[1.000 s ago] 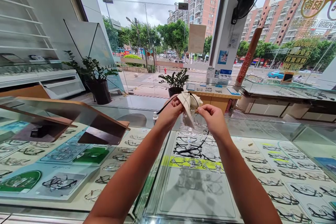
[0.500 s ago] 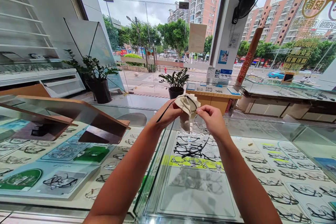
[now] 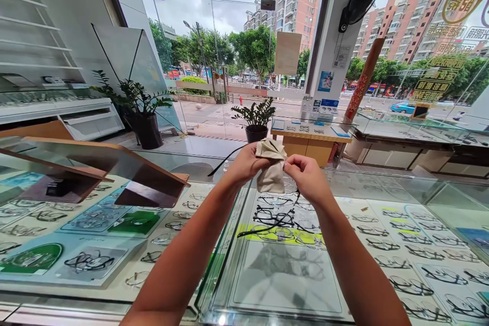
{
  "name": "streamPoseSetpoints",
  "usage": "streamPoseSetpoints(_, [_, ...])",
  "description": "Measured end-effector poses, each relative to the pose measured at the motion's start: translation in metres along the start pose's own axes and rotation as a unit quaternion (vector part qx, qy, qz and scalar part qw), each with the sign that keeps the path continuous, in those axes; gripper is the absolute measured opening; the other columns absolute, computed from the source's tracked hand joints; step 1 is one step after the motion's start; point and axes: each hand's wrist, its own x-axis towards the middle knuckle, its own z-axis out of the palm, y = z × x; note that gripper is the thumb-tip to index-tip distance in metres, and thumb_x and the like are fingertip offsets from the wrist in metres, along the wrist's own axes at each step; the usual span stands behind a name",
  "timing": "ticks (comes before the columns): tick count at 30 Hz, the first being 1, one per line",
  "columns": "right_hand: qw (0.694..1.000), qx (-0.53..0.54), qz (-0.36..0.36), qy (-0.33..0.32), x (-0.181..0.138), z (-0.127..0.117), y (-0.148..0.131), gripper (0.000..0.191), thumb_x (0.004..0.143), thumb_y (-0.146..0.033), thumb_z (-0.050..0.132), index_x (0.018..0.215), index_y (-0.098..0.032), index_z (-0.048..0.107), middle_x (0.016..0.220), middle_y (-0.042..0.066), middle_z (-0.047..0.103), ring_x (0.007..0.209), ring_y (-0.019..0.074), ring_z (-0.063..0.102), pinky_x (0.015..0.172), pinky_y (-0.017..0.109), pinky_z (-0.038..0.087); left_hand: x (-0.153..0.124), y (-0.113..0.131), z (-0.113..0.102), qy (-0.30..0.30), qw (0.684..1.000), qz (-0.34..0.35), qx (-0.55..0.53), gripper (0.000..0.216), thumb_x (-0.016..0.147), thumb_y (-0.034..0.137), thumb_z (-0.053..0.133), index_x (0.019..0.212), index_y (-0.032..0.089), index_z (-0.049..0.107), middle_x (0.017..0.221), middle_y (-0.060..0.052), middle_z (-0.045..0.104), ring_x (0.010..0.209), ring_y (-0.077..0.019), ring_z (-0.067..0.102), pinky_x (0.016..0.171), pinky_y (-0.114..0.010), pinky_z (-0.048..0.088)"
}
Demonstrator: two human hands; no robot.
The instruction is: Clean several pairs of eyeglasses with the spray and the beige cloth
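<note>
Mostly, a beige cloth (image 3: 270, 179) mid-frame hides the glasses (image 3: 224, 160); the left hand (image 3: 247, 164) grips both, the right hand (image 3: 307, 175) pinches the glasses' edge.

Glass counter (image 3: 225, 257): extended beneath the grip and to either side. On top, left of the grip: one wooden stand (image 3: 137, 165), tilted. Under glass, below and right of the grip: spectacles (image 3: 411, 288) in rows, some over a yellow strip (image 3: 246, 228); left, others lay on green mats (image 3: 151, 222).
</note>
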Motion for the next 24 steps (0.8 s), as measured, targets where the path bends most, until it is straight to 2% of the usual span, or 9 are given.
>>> streamPoseSetpoints(5, [1.0, 0.02, -0.011, 0.01, 0.004, -0.007, 0.004, 0.027, 0.077, -0.046, 0.073, 0.071, -0.02, 0.068, 0.062, -0.003, 0.049, 0.061, 0.0137, 0.035, 0.058, 0.03, 0.026, 0.002, 0.003, 0.006, 0.045, 0.999, 0.016, 0.008, 0.032, 0.073, 0.042, 0.088, 0.078, 0.014, 0.074, 0.073, -0.001, 0.067, 0.068, -0.0143, 0.054, 0.066, -0.025, 0.044])
streamPoseSetpoints(8, [0.999, 0.022, -0.023, 0.018, 0.006, -0.012, 0.006, 0.03, 0.077, -0.05, 0.076, 0.071, -0.021, 0.069, 0.066, 0.0, 0.055, 0.065, 0.0153, 0.04, 0.06, 0.03, 0.028, 0.001, 0.005, 0.006, 0.024, 0.999, 0.035, -0.017, 0.03, 0.072, 0.04, 0.088, 0.082, 0.015, 0.075, 0.077, -0.004, 0.07, 0.074, -0.0173, 0.059, 0.071, -0.027, 0.048])
streamPoseSetpoints(10, [1.0, 0.024, -0.02, 0.007, 0.007, -0.013, 0.007, 0.033, 0.077, -0.052, 0.077, 0.07, -0.021, 0.069, 0.065, 0.0, 0.055, 0.065, 0.0151, 0.039, 0.06, 0.03, 0.027, 0.0, 0.004, 0.005, 0.011, 0.999, 0.051, -0.004, 0.027, 0.074, 0.037, 0.085, 0.087, 0.014, 0.077, 0.085, -0.006, 0.073, 0.08, -0.0194, 0.063, 0.075, -0.029, 0.05])
streamPoseSetpoints(13, [0.999, 0.04, -0.016, -0.014, 0.007, -0.013, 0.007, 0.031, 0.076, -0.051, 0.078, 0.07, -0.021, 0.069, 0.065, -0.002, 0.054, 0.064, 0.0147, 0.038, 0.061, 0.03, 0.028, -0.002, 0.002, 0.006, 0.019, 0.998, 0.058, 0.028, 0.026, 0.077, 0.036, 0.081, 0.093, 0.015, 0.078, 0.091, -0.007, 0.075, 0.082, -0.0196, 0.063, 0.074, -0.028, 0.05])
streamPoseSetpoints(17, [0.997, 0.069, -0.015, -0.036, 0.008, -0.015, 0.006, 0.026, 0.075, -0.045, 0.078, 0.068, -0.021, 0.069, 0.068, -0.002, 0.058, 0.067, 0.0145, 0.043, 0.065, 0.031, 0.032, -0.002, 0.006, 0.007, 0.047, 0.996, 0.056, 0.056, 0.025, 0.078, 0.04, 0.079, 0.084, 0.016, 0.076, 0.08, -0.004, 0.071, 0.073, -0.0166, 0.057, 0.068, -0.027, 0.047])
streamPoseSetpoints(20, [0.995, 0.079, -0.01, -0.054, 0.01, -0.021, 0.004, 0.024, 0.074, -0.043, 0.079, 0.068, -0.02, 0.072, 0.07, -0.001, 0.063, 0.068, 0.0141, 0.044, 0.068, 0.031, 0.033, -0.002, 0.011, 0.0, 0.02, 0.995, 0.046, 0.084, 0.026, 0.079, 0.041, 0.077, 0.075, 0.016, 0.074, 0.072, -0.003, 0.067, 0.071, -0.0168, 0.056, 0.068, -0.027, 0.046])
streamPoseSetpoints(24, [0.997, 0.07, 0.004, -0.038, 0.013, -0.034, 0.004, 0.025, 0.072, -0.045, 0.081, 0.069, -0.02, 0.075, 0.072, 0.0, 0.067, 0.066, 0.0132, 0.04, 0.066, 0.031, 0.03, -0.001, 0.013, -0.021, -0.01, 0.989, 0.042, 0.142, 0.017, 0.08, 0.033, 0.07, 0.078, 0.017, 0.074, 0.077, -0.003, 0.069, 0.077, -0.0186, 0.059, 0.074, -0.028, 0.048])
